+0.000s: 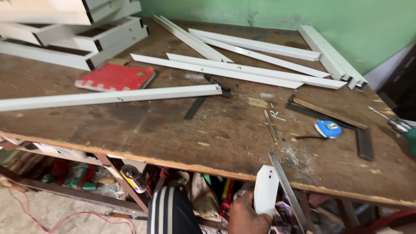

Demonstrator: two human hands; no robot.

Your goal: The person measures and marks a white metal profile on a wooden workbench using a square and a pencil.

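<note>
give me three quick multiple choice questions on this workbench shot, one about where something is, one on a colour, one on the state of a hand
1. Where does the tape measure lie on the workbench?
A. right part, near the metal square
B. on the red notebook
C. far left edge

2. What colour is the notebook?
A. blue
B. red
C. yellow

3. What is the hand at the bottom edge doing?
A. resting flat and empty
B. gripping a short white profile piece
C. holding the tape measure

Answers:
1. A: the blue case sits beside the metal square on the right.
2. B: its cover is red, next to the long white bars.
3. B: the fingers wrap around the white piece below the bench edge; which hand it is cannot be told.
</note>
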